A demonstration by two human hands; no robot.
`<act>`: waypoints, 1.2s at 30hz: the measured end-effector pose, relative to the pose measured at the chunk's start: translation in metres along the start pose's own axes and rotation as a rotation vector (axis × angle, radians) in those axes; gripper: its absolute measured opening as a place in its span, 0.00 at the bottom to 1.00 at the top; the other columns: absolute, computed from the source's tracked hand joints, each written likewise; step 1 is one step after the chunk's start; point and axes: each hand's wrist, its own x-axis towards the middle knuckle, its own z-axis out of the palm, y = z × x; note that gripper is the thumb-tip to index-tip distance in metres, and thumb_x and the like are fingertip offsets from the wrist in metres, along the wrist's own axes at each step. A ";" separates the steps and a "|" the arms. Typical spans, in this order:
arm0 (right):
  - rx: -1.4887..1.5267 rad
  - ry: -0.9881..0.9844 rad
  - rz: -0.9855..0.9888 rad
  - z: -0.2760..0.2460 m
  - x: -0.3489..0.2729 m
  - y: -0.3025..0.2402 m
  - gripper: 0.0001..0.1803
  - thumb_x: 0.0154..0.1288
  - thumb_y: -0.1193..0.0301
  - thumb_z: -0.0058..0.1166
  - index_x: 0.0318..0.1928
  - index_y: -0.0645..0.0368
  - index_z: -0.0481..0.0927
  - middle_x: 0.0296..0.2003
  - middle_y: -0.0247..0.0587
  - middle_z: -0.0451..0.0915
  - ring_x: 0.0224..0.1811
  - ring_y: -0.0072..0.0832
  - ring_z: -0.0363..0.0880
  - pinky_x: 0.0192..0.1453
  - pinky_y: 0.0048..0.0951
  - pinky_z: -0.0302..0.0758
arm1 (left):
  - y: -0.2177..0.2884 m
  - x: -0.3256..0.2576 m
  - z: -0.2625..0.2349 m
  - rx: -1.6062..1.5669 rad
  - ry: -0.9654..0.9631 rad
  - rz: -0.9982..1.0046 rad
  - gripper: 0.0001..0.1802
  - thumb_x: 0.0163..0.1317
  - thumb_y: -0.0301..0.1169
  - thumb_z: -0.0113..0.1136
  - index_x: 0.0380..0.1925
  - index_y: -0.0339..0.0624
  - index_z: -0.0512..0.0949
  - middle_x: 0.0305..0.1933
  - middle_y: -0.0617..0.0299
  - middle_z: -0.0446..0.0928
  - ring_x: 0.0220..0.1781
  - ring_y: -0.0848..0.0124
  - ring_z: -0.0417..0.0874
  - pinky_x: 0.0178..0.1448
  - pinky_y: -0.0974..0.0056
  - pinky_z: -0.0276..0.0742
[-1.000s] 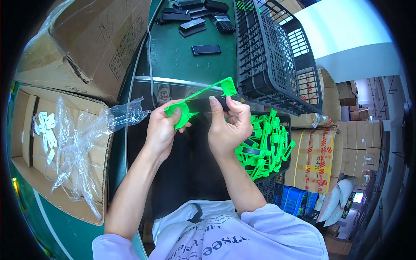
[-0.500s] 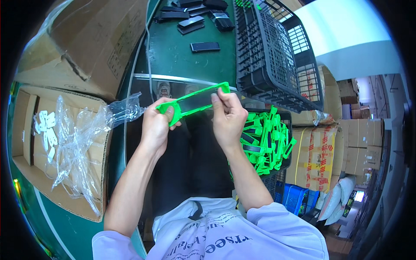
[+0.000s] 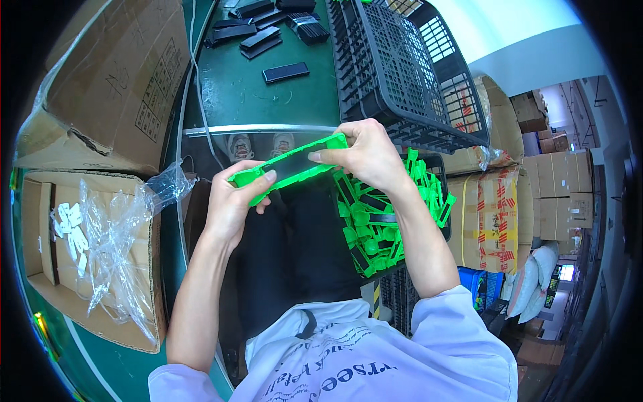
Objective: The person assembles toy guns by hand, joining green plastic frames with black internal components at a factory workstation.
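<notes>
Above my lap, a long bright green plastic frame with a dark panel inside it (image 3: 289,167) stretches between both hands, its right end raised. My left hand (image 3: 226,201) is closed round its left end, thumb lying on the inner face. At the other end my right hand (image 3: 370,153) grips the frame, with the thumb pressed on the dark panel near that end and the fingers mostly behind. Close by my right forearm, a heap of similar green pieces with dark panels (image 3: 375,224) fills a black bin, partly hidden by the arm.
Several black flat strips (image 3: 286,72) lie on the green table (image 3: 268,110). An upright black plastic crate (image 3: 402,74) stands at the table's right. On the left, an open carton (image 3: 151,268) holds clear plastic wrap (image 3: 120,248) and small white parts (image 3: 70,228), below a bigger cardboard box (image 3: 120,80).
My right hand has turned so its thumb points left and lies farther in on the panel. The view has shifted, moving table items leftward and uncovering more of the green heap.
</notes>
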 end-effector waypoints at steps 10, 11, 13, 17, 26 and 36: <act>0.001 0.002 -0.033 0.004 0.002 0.006 0.16 0.47 0.63 0.71 0.20 0.65 0.83 0.14 0.40 0.78 0.16 0.22 0.76 0.24 0.27 0.71 | -0.002 0.001 0.001 0.178 0.203 0.049 0.09 0.54 0.29 0.71 0.26 0.40 0.79 0.18 0.68 0.74 0.15 0.82 0.71 0.18 0.76 0.60; 0.002 0.003 -0.031 0.006 0.002 0.006 0.16 0.47 0.63 0.71 0.20 0.65 0.83 0.14 0.40 0.78 0.16 0.22 0.76 0.24 0.27 0.71 | -0.002 0.000 0.002 0.207 0.219 0.085 0.09 0.54 0.29 0.72 0.25 0.39 0.79 0.18 0.67 0.74 0.15 0.82 0.71 0.18 0.76 0.60; -0.010 0.020 -0.026 0.009 0.001 0.005 0.17 0.47 0.63 0.70 0.19 0.65 0.82 0.13 0.41 0.77 0.14 0.22 0.75 0.24 0.28 0.70 | -0.006 0.000 0.000 0.206 0.228 0.104 0.09 0.53 0.29 0.72 0.25 0.39 0.79 0.18 0.67 0.74 0.15 0.82 0.71 0.18 0.76 0.60; -0.005 0.023 -0.034 0.012 0.000 0.016 0.13 0.50 0.67 0.71 0.29 0.66 0.86 0.14 0.33 0.77 0.15 0.12 0.70 0.20 0.20 0.64 | -0.006 0.001 -0.001 0.218 0.233 0.126 0.08 0.53 0.26 0.72 0.25 0.39 0.80 0.17 0.66 0.74 0.15 0.81 0.71 0.18 0.76 0.59; 0.180 -0.078 -0.329 0.007 -0.036 0.030 0.31 0.50 0.68 0.71 0.48 0.59 0.63 0.26 0.46 0.78 0.29 0.40 0.79 0.37 0.38 0.74 | -0.007 0.002 0.003 0.130 0.005 -0.041 0.06 0.58 0.27 0.66 0.27 0.41 0.78 0.20 0.68 0.73 0.14 0.81 0.69 0.18 0.75 0.60; 0.891 0.570 0.331 -0.010 -0.164 0.194 0.31 0.55 0.73 0.69 0.54 0.50 0.64 0.34 0.31 0.73 0.22 0.16 0.68 0.22 0.21 0.66 | -0.022 0.001 0.007 0.530 -0.167 -0.090 0.51 0.53 0.46 0.71 0.73 0.47 0.55 0.68 0.45 0.67 0.65 0.60 0.70 0.63 0.59 0.70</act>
